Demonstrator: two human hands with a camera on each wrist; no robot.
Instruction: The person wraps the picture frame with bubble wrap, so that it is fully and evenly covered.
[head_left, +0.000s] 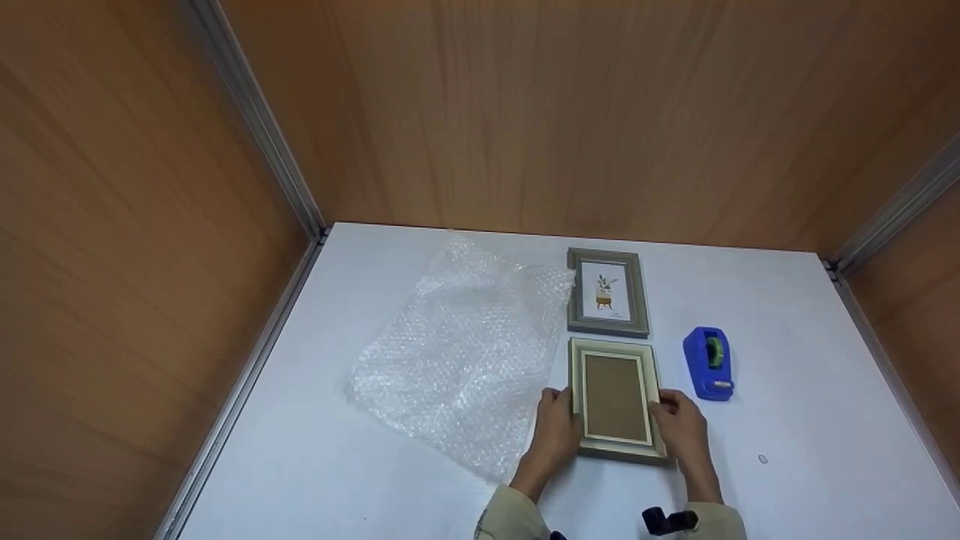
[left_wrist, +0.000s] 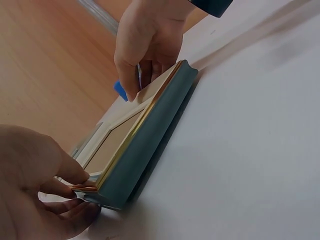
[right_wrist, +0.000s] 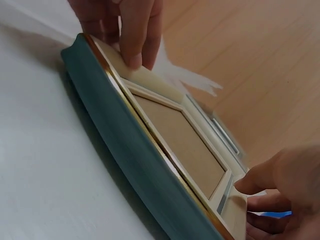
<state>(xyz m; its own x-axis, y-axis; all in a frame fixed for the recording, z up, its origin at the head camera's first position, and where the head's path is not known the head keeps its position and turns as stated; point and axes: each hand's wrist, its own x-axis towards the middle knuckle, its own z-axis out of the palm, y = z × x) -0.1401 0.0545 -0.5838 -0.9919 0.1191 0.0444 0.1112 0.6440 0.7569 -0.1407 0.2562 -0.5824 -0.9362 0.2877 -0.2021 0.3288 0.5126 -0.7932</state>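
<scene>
A pale green-gold picture frame (head_left: 616,397) with a plain brown panel lies face up before me, held at both side edges. My left hand (head_left: 556,429) grips its left side, thumb on top and fingers curled at the edge, as the left wrist view shows. On the opposite side my right hand (head_left: 684,431) pinches the right edge, its thumb (right_wrist: 247,182) resting on the face. The near side is a teal moulding (left_wrist: 150,145) with a gold lip, and a dark shadow runs beneath it. Just beyond lies a second, grey-green frame (head_left: 641,300) with a plant picture.
Left of the frames, a sheet of bubble wrap (head_left: 465,352) spreads over the white table (head_left: 315,465), one corner reaching the far frame. A blue tape dispenser (head_left: 701,371) with green tape stands to the right. Wooden panels (head_left: 525,112) wall in the back and sides.
</scene>
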